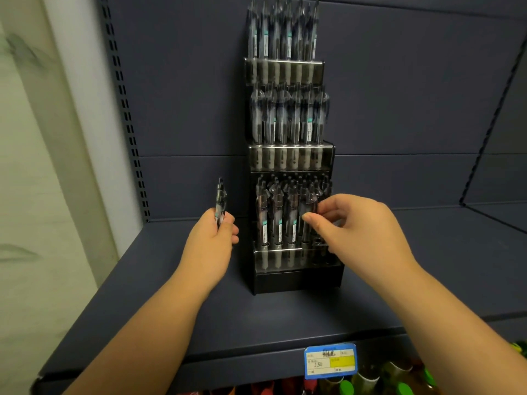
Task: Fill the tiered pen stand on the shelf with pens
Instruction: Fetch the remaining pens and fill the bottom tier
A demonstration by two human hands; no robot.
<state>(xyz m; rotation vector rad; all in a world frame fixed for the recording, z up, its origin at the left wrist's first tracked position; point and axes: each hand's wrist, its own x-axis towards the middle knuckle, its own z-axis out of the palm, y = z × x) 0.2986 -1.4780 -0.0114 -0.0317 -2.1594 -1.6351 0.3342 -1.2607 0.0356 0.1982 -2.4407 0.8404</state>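
A black three-tier pen stand stands on the dark shelf against the back panel. Clear pens fill its top tier and middle tier. Several pens stand in the bottom tier; the rightmost slots there are partly hidden by my hand. My left hand grips a few upright clear pens just left of the stand. In front of the bottom tier, my right hand pinches a pen that stands in the tier's front row.
A slotted shelf upright runs down the left, with a pale wall beyond it. A blue and yellow price tag hangs on the shelf's front edge. Bottles with green caps sit on the shelf below. A wire divider is at the right.
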